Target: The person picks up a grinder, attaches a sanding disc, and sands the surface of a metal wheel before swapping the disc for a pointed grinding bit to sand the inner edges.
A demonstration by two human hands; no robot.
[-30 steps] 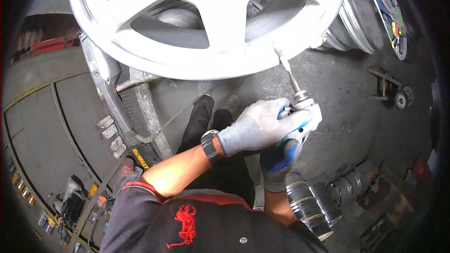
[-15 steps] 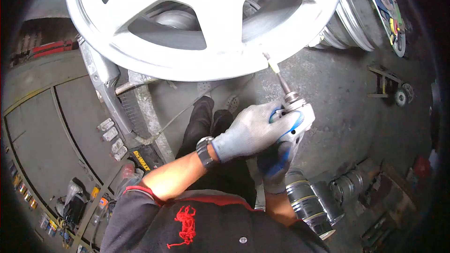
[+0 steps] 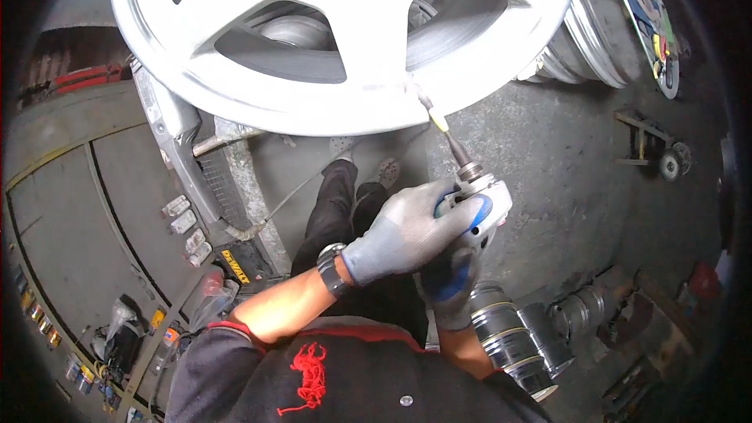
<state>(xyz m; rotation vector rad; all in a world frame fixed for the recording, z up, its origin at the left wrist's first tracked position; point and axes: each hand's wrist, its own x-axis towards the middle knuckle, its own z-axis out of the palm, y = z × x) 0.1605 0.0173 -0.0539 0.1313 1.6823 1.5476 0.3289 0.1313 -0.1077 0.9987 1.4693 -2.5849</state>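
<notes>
A large silver alloy wheel [image 3: 370, 39] with broad spokes fills the top of the view. My left hand [image 3: 411, 227], in a grey glove with blue patches, is wrapped around the head of a handheld grinder [image 3: 492, 207]. A dark, tapered shaft with a yellow-green band runs up from the grinder, its slim tip overlapping the wheel near the foot of a spoke. My right hand [image 3: 453, 290], in a dark glove with blue, grips the grinder's body lower down, partly hidden behind the left hand.
More wheels [image 3: 599, 31] stand at the upper right, near a small wheeled trolley [image 3: 650, 145]. Shiny cylindrical rims [image 3: 509, 337] lie at the lower right. A metal stand [image 3: 176, 141] and a DeWalt box [image 3: 239, 266] are on the left. A hose [image 3: 294, 196] crosses the floor.
Both hands and the grinder have shifted slightly left, so its tip has moved left along the wheel toward the spoke. The grip is unchanged.
</notes>
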